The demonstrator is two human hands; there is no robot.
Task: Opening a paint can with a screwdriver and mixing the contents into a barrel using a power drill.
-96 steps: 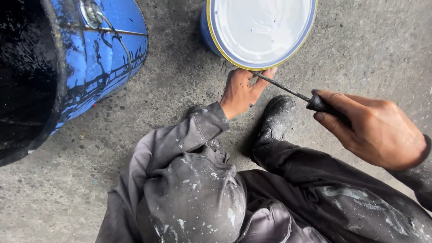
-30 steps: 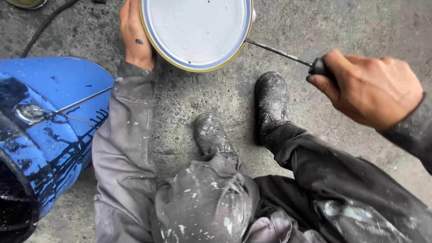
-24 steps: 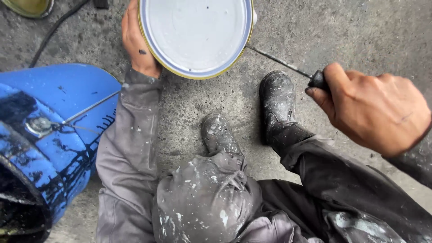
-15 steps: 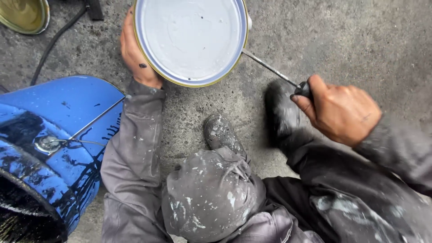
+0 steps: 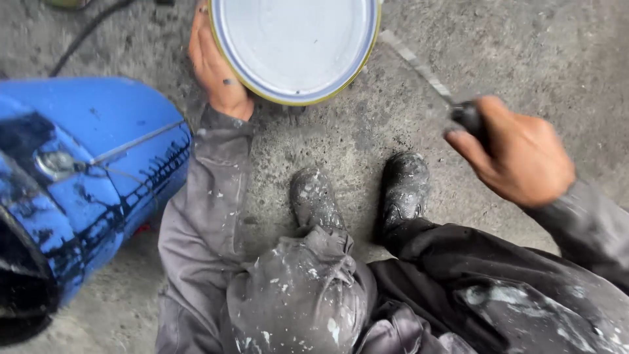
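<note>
Left hand [image 5: 216, 69] cupped the paint can [image 5: 295, 46] rim, right hand [image 5: 517, 154] fisted round the screwdriver [image 5: 426, 72], tip beside lid edge, blue bucket [image 5: 85, 177] left.

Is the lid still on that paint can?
On: the white lid sits flat inside the can's yellow rim, while the screwdriver tip is blurred beside it.
</note>
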